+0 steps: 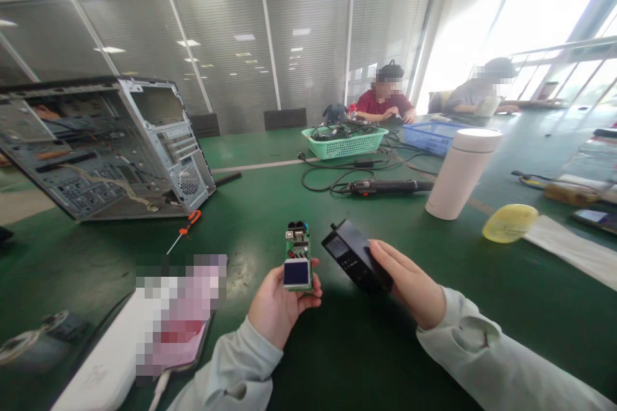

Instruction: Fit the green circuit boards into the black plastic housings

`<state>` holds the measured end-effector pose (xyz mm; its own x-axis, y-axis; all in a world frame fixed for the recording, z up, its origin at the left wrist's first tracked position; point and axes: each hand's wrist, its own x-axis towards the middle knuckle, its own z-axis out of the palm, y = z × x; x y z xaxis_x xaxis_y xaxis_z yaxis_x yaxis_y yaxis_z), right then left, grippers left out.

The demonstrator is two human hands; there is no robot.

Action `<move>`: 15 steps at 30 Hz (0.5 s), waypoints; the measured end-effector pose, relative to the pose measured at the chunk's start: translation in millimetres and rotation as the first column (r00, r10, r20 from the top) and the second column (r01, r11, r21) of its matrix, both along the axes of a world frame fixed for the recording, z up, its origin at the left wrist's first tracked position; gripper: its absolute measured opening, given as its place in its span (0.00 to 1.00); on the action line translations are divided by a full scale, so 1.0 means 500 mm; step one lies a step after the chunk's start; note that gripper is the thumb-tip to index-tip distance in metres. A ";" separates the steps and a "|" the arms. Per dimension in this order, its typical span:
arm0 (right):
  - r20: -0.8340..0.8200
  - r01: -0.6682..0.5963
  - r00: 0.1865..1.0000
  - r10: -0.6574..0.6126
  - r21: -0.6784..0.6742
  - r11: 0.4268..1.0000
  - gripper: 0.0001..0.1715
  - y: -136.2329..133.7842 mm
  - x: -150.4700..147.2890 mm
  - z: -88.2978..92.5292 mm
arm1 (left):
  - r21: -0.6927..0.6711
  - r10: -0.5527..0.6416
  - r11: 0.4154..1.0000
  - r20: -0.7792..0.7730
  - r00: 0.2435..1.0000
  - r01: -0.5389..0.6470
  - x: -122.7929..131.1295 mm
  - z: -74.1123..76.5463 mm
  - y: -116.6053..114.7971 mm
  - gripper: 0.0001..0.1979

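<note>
At the left end of the green bench [255, 196] sits a big metal case [190, 180] with an open side, so you can see wires [126, 187] inside. Near it lies an orange screwdriver [189, 225]. Closer in are a white block [108, 366] and a pink phone [195, 314], partly blurred.

Next, near the middle, the left hand [279, 308] holds a board [299, 253] over the bench, its fingers [316, 284] curled around the right side. The board is thin and green. Its near end has a dark, blank screen [295, 273] with a pale rim. Its far end is crowded with black and silver bits. Far behind is a green basket [347, 146] of cords [340, 131].

Right of the board, with a gap between, a black box [357, 260] tilts. The right hand [409, 279] grips its right side. Both hands are apart, each closed on its own thing. Last come a white bottle [460, 176] and a yellow thing [509, 223].
</note>
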<state>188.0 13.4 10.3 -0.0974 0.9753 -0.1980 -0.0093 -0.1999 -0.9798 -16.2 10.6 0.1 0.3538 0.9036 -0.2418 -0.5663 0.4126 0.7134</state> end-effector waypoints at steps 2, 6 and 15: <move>-0.243 -0.076 0.970 0.017 -0.237 0.968 0.25 -0.008 -0.010 0.014 | 0.010 -0.003 1.000 -0.003 1.000 0.003 0.001 0.000 -0.001 0.18; -0.567 -0.265 0.823 -0.020 -0.415 0.870 0.28 -0.022 -0.026 0.032 | 0.005 0.008 1.000 -0.004 1.000 -0.008 0.002 0.000 -0.001 0.18; -0.491 -0.119 0.865 -0.107 -0.408 0.905 0.28 -0.023 0.058 0.033 | 0.084 -0.007 0.996 -0.021 1.000 0.009 -0.008 -0.010 0.003 0.18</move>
<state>217.2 2.1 26.9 -0.2972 0.8118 -0.5026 -0.4622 -0.5830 -0.6682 -20.4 12.2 -4.7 0.3567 0.9181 -0.1727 -0.5480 0.3553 0.7573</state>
